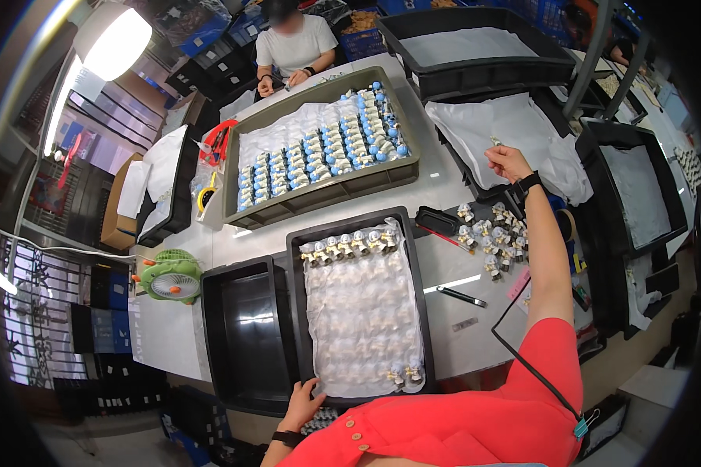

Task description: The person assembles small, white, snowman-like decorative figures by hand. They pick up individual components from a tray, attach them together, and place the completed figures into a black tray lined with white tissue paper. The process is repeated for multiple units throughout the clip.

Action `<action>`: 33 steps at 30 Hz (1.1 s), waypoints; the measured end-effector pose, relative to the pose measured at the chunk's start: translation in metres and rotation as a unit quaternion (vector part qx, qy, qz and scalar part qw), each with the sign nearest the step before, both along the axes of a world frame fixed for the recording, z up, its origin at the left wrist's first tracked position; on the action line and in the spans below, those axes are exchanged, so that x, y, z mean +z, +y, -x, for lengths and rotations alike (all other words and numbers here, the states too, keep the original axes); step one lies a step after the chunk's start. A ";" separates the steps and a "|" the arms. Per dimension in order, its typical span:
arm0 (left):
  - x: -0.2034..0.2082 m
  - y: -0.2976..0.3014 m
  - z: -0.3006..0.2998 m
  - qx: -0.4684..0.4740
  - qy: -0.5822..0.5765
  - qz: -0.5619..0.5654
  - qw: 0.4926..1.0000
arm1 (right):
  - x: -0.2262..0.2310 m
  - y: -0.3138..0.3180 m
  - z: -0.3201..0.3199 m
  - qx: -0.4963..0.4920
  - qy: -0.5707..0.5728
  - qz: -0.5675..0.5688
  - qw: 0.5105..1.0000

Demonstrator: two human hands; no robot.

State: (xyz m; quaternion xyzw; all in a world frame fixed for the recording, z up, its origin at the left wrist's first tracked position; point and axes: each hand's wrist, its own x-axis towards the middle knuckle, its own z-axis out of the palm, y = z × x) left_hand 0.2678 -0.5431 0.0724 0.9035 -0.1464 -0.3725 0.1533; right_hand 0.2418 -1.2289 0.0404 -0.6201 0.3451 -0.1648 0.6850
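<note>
Your right hand (pixel 509 163) draws its fingers together by a small figurine (pixel 495 141) over the sheet-lined bin (pixel 553 110), though whether they grip it you cannot tell. Your left hand (pixel 302 406), fingers apart, touches the near-left corner of the black tray (pixel 417 288), which holds figurines at its far end and near-right corner. Behind it, the crate (pixel 327 199) holds rows of blue-and-cream figurines (pixel 311 159).

A: What did the glossy pale-grey counter (pixel 163 331) carry?
B: A large olive-grey rectangular plastic tray (pixel 331 194) stood farther off; nearer, a white-lined black rectangular plastic tray (pixel 423 303) sat just right of a shiny black plastic tray (pixel 245 335).
A: And around those?
B: A green animal-shaped plastic fan (pixel 171 276) stood at the left. Right of the lined tray lay a slim black pen-like tool (pixel 461 296) and a thin red stick (pixel 452 240).
</note>
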 end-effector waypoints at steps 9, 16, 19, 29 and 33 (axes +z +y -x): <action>-0.009 0.002 0.007 -0.020 -0.040 -0.006 0.999 | -0.030 -0.006 0.013 0.085 0.006 0.172 0.981; -0.016 0.005 0.010 -0.019 -0.056 -0.005 0.998 | -0.019 0.013 0.008 0.120 0.078 0.191 0.971; -0.018 0.006 0.011 -0.021 -0.065 -0.001 0.998 | -0.017 0.016 0.005 0.092 0.106 0.220 0.965; -0.016 0.002 0.014 -0.001 -0.061 -0.010 0.998 | -0.015 0.019 0.001 0.073 0.169 0.229 0.956; -0.021 0.005 0.014 -0.001 -0.072 -0.002 0.997 | -0.025 0.015 0.000 0.071 0.148 0.243 0.956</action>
